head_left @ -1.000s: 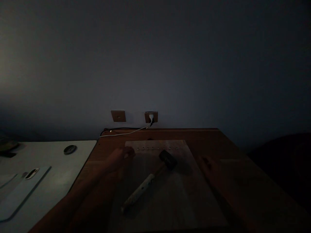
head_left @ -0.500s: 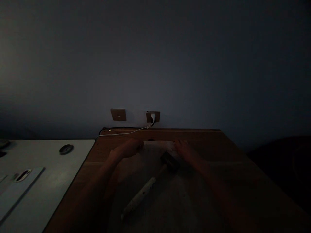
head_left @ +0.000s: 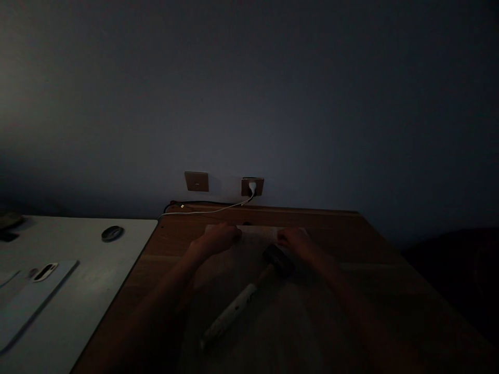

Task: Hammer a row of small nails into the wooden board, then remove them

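Note:
A pale, thin-looking sheet or board (head_left: 257, 234) lies on the wooden tabletop in front of me. My left hand (head_left: 220, 238) rests on its far left part, fingers curled closed. On the far right part is my right hand (head_left: 294, 240), its fingers also bent inward and closed. The dim light hides whether either hand pinches anything. Between my forearms a mallet (head_left: 234, 310) lies diagonally on the sheet. Its dark block head (head_left: 278, 261) points away to the right, close to my right hand, and its light-coloured grip points toward me on the left.
A white table (head_left: 105, 280) adjoins on the left, with a round dark object (head_left: 113, 234) and a pale flat panel (head_left: 42, 296) on it. Behind stands the wall, with a plugged socket (head_left: 252, 187), a plate (head_left: 196, 181) and a white cable (head_left: 206, 212).
The view has shifted slightly, so things appear further right. My left hand has drawn back a little, uncovering the sheet's far left corner. My right fingers have drawn back from the far edge and curled.

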The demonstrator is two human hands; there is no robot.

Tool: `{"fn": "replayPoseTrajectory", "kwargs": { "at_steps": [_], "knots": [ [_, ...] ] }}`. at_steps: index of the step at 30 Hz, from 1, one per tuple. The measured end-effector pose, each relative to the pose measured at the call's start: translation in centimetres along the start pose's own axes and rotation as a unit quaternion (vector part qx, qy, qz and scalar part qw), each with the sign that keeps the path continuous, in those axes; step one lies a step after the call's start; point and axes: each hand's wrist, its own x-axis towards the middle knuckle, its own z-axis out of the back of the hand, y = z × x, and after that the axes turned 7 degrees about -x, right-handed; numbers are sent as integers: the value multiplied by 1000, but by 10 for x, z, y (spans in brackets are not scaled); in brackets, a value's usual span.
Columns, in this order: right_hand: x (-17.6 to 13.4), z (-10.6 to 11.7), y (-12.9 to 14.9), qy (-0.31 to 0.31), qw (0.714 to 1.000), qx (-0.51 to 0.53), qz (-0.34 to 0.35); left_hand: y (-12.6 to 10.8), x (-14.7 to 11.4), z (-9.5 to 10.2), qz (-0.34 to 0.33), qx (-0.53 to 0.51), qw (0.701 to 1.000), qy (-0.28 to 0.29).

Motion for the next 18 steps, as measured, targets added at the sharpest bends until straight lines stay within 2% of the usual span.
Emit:
{"fn": "replayPoseTrajectory", "kwargs": {
  "at_steps": [6, 12, 18],
  "knots": [
    [-12, 11, 12, 8, 999, -16, 28, -11, -3, -4, 42, 26, 998, -35],
    [-15, 28, 30, -12, 1000, 5, 22, -13, -4, -5, 33, 21, 999, -27],
    [-3, 24, 43, 7, 1000, 13, 5, -11, -5, -1, 31, 37, 999, -10]
  ]
}}
